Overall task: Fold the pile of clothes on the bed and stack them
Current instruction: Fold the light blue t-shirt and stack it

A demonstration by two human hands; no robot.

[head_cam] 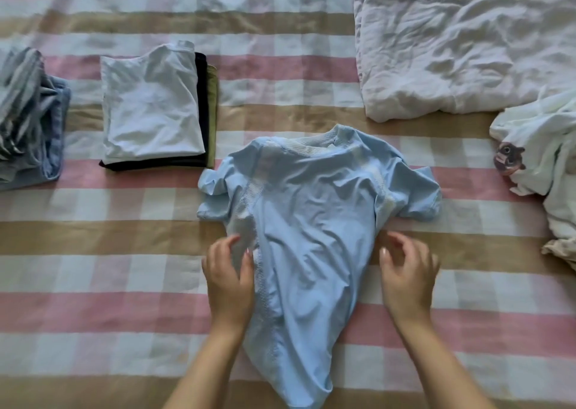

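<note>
BEDROOM: A bed (124,243) in pink, tan and white checks fills the view, w/ a crumpled white duvet (467,43) bunched at its far right corner. At centre lies the item in hand, a light-blue T-shirt (311,221), collar away from the person, both short sleeves rumpled and the lower body drawn into a narrow twist that runs off the near edge of the view. At far right is the unfolded pile (548,146), white garments, one showing a small cartoon print. Left of the shirt sits a folded stack (152,106), a white tee on top of black and olive pieces. A second stack (28,112) of striped and blue items sits at the far left edge.

The shirt looks thin, light and limp, prob. a sports knit w/ mesh panels. It should slide easily on the sheet and hold no shape, so it likely needs spreading flat before any fold. Best hold, by this view: the side seams or the hem corners, pulled outward.

The left hand (230,280) rests palm-down at the shirt's left seam, fingers loosely bent and touching the fabric, w/ no pinch visible. The right hand (408,274) hovers just beside the right edge, fingers relaxed and curved, holding nothing. Both forearms reach in from the near edge.
</note>
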